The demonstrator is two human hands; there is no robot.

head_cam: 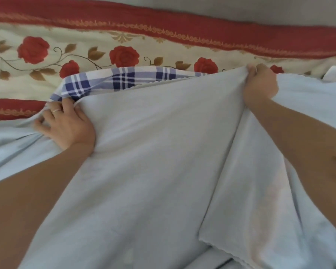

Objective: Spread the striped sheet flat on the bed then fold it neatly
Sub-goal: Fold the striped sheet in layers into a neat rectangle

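While both arms are reaching forward over the bed (14, 88), the left hand (66, 123) is gripping the sheet (153, 152) at its far edge, fingers curled into a bunch of cloth, a ring (56, 111) showing on one finger. The right hand (260, 84) is clutching the same edge further along, its fist closing round a gathered fold. The sheet is stretching between the two hands, pale blue side facing up and blue-and-white checked side turning over along the far edge. Its near part is draping toward the person, with a scalloped hem folding over on the right. Beyond it the bedspread (124, 55), cream with red roses and red borders, is covering the far side of the bed. A small white object (333, 71), too blurred to name, is peeking out just past the sheet toward the bed's right side.
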